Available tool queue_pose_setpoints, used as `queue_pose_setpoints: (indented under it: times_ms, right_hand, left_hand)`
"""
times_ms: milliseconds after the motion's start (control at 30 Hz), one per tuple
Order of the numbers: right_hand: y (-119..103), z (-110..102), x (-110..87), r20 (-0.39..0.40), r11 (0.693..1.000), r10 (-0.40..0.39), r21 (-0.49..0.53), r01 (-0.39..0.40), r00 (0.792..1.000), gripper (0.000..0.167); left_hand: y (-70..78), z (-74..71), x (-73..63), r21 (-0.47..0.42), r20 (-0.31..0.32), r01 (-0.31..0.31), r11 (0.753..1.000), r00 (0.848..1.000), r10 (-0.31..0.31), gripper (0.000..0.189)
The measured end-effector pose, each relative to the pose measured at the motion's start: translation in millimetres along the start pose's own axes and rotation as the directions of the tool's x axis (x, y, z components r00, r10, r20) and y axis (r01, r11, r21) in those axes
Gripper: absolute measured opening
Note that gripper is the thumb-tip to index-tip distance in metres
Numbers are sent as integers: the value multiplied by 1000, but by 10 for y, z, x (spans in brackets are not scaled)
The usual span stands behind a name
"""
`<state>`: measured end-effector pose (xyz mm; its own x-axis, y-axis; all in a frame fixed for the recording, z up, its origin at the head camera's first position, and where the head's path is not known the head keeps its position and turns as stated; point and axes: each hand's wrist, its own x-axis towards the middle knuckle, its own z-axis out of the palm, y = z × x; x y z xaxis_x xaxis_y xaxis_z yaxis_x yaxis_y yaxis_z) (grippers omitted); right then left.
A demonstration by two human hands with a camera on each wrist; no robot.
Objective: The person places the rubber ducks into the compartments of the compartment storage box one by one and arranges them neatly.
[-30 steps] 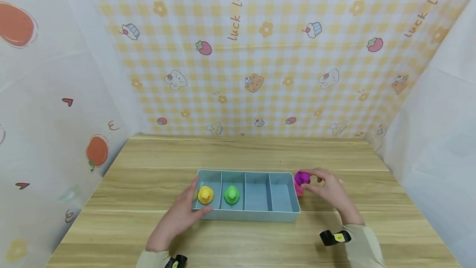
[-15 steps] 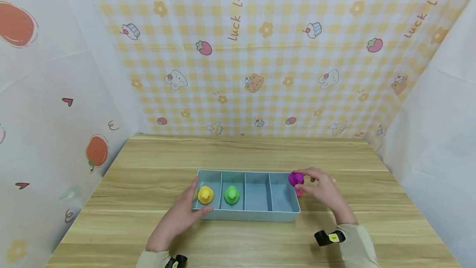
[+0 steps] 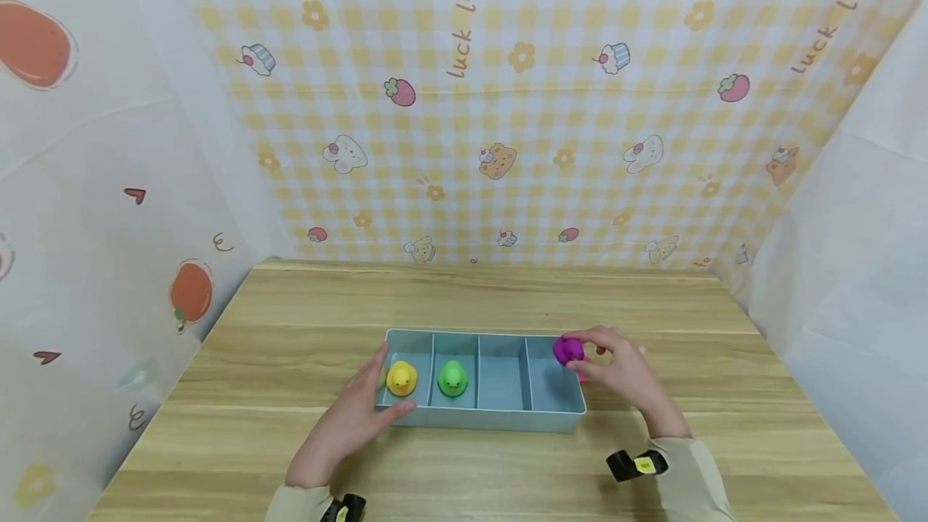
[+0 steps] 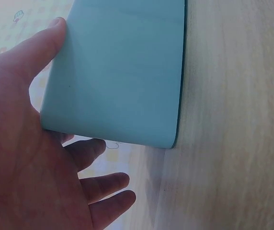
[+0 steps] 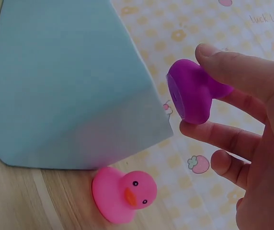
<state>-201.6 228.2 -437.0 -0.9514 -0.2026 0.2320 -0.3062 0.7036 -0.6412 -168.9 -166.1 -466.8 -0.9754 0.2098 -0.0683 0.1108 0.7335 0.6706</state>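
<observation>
A blue-grey box [image 3: 493, 420] with dividers stands on the table. In its leftmost compartment sits a yellow toy duck [image 3: 402, 378], and a green toy duck [image 3: 453, 379] is in the compartment beside it. My left hand [image 3: 348, 417] spreads around the box's left end, thumb at the near rim, other fingers loose past the end wall [image 4: 113, 72]. My right hand [image 3: 625, 369] pinches a purple toy duck [image 5: 192, 91] between thumb and fingers, raised over the right rim at the rightmost compartment. Below it, a pink toy duck [image 5: 115, 194] stands close against the box's right outer side.
The wooden table [image 3: 471, 474] carries the box near its middle. A yellow checked cloth [image 3: 464, 119] hangs behind, with white sheets [image 3: 855, 264] at both sides. The two right compartments have bare floors, split by a thin divider [image 3: 527, 373].
My right hand has carried the purple duck leftward, from above the pink duck outside the box to over the box's right rim. The left hand and the box stay in place.
</observation>
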Motion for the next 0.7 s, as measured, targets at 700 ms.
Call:
queue_pose_setpoints:
  times_ms: [700]
  right_hand:
    - [-152, 117, 38, 21, 994, -97, 61, 96, 995, 35]
  left_hand:
    - [-4, 10, 11, -3, 0, -5, 1000, 1000, 5, 99]
